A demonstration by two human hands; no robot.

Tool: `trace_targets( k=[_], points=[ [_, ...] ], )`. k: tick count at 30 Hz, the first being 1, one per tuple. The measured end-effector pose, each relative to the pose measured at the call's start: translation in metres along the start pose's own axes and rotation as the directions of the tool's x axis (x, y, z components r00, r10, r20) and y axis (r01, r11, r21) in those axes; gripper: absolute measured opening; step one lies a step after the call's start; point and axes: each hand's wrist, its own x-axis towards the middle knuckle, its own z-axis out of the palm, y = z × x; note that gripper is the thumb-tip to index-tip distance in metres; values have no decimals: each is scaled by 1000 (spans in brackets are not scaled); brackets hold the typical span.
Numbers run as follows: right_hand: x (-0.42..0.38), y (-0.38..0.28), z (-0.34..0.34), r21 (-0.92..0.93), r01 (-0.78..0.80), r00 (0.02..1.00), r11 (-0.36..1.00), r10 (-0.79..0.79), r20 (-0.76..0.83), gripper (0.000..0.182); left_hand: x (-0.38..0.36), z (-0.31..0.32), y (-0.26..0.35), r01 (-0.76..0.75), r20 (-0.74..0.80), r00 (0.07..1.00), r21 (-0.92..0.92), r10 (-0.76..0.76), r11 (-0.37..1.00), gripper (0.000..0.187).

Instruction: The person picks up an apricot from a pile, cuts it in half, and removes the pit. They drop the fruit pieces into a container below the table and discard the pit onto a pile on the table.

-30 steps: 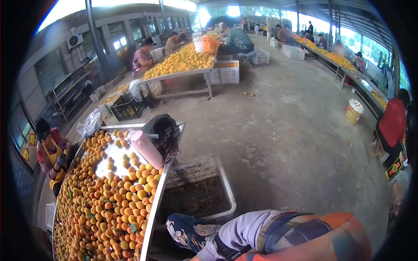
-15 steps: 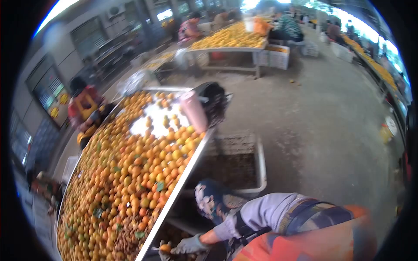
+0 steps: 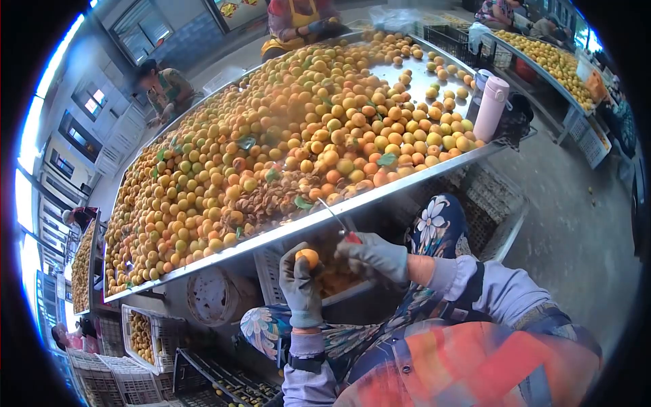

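Note:
My left hand (image 3: 300, 288), in a grey glove, is closed around a small orange fruit (image 3: 307, 258) that looks like a persimmon. It hovers just below the front rim of the metal table (image 3: 285, 239). In my gloved right hand (image 3: 376, 256) is a thin-bladed knife (image 3: 351, 237) with a red handle, its blade pointing up and left across the table rim. The two hands are apart, and the blade does not touch the fruit. Many similar orange fruits (image 3: 285, 152) cover the table, with a heap of brown scraps (image 3: 271, 199) near its front edge.
A pink bottle (image 3: 491, 108) stands at the table's right corner beside a black bag (image 3: 517, 115). Crates (image 3: 485, 203) and a round bucket (image 3: 213, 295) sit beneath and in front. A co-worker in a yellow apron (image 3: 302, 20) sits across; others work farther off.
My view has swung left and down toward the table front. My left hand and its fruit have come into clear view, and my right hand with the knife is raised near the rim.

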Motion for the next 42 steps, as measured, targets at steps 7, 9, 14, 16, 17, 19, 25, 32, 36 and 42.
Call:
trace_targets(
  k=[7, 9, 14, 16, 17, 19, 25, 32, 36, 42],
  points=[
    [25, 6, 22, -207, 181, 983, 961, -180, 25, 31, -8, 12, -9, -304, 209, 941, 171, 266, 937, 48],
    [24, 6, 26, -92, 102, 995, 990, -101, 20, 29, -10, 10, -15, -217, 151, 970, 181, 191, 959, 41],
    [24, 17, 23, -88, 126, 991, 988, -130, -41, 27, -5, 6, -31, -66, 33, 998, 137, 62, 988, 37],
    [21, 16, 23, -18, 95, 995, 995, -96, -37, 26, -2, 8, -26, -4, 28, 1000, 5, 3, 1000, 43],
    [22, 20, 21, -8, 105, 994, 994, -105, -24, 25, -1, 9, -24, 17, 25, 1000, -37, -16, 999, 45],
    [24, 25, 16, 4, 112, 994, 994, -112, -10, 24, 2, 6, -29, 141, 5, 989, -326, -147, 935, 48],
    [39, 27, 7, -79, 69, 996, 994, -73, -52, 29, 18, -37, -50, 281, 50, 948, -601, -316, 748, 49],
    [78, 38, 5, -211, 308, 936, 928, -335, -106, 25, -4, -3, -2, 280, -46, 933, -534, -357, 798, 62],
    [46, -11, 22, 212, 230, 972, 950, -216, -88, 17, -4, -7, -15, 327, -25, 923, -476, -385, 816, 63],
    [19, -39, 38, 318, 444, 878, 838, -478, 33, 11, -27, 37, -1, 406, -82, 890, -302, -448, 862, 57]
  ],
)
